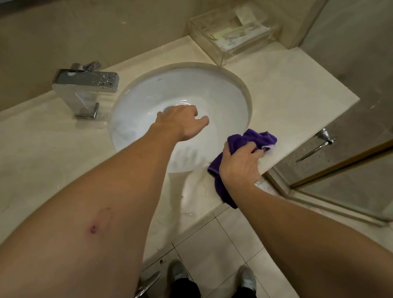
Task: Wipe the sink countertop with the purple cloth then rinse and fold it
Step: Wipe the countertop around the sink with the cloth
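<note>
Pale marble made up the countertop (290, 90), which wrapped around a round white sink (217, 90) set into it. On its front right part, just beside the basin's rim, lay the purple cloth (252, 139), bunched up, with one end trailing over the counter's front edge. The right hand (239, 164) gripped the cloth from above, fingers curled into the bunched fabric and pressing it onto the stone.

Over the middle of the basin hung the left hand (183, 123), palm down, fingers loosely bent and apart, holding nothing; whether it touched the bowl could not be told. Its shadow fell on the near wall of the sink.

At the back left of the basin stood a square chrome faucet (86, 88), speckled with water drops, its spout reaching toward the bowl. In the back right corner of the counter sat a clear plastic box (232, 32) with pale packets inside. To the right stood a glass shower door (369, 74) with a metal handle (320, 141) below the counter's edge. Below, on the tiled floor (228, 240), two grey shoes and dark trouser legs showed.
</note>
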Demonstrator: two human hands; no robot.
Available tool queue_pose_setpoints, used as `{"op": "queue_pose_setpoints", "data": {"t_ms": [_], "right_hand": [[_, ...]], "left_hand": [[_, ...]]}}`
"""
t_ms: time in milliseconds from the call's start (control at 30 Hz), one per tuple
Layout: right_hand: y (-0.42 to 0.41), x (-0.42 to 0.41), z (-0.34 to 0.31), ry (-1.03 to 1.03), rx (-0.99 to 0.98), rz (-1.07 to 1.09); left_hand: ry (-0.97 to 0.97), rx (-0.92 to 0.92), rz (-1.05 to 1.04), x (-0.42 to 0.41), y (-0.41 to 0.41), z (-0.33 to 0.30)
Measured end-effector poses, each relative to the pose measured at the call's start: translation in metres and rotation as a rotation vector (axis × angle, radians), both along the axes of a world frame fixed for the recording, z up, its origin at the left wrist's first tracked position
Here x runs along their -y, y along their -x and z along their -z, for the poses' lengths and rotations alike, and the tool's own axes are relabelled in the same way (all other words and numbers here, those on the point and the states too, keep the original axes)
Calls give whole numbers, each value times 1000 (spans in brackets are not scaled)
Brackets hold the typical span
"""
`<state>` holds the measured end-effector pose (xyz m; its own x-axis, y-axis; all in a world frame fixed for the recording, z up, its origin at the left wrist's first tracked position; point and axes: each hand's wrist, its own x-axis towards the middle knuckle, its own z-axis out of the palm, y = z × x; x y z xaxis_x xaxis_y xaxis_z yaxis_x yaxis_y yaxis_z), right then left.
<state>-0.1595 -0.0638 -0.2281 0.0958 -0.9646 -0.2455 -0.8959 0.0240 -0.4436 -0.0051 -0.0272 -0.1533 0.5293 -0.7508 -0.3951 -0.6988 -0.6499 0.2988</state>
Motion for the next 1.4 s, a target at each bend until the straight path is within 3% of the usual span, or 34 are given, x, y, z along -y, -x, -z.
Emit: {"op": "queue_pose_setpoints", "data": {"t_ms": [267,567,733,1000,1133,1400], "right_hand": [[-50,0,2,-42,99,104],[-91,29,-32,-122,488,-116],[-89,43,-52,-244,576,-281],[-92,37,-65,-625,633,-486],[-93,0,-82,-811,636,-653],[-106,-132,-101,-1128,600,-844]], "left_hand": [[-22,-24,-19,-17,-18,15],[43,-96,-182,-33,-42,6],[265,-371,-487,-23,-42,-20],[360,-404,-877,-57,-22,-26],[438,-461,-1144,-90,7,-37],[830,-630,-1562,-201,42,-52]]}}
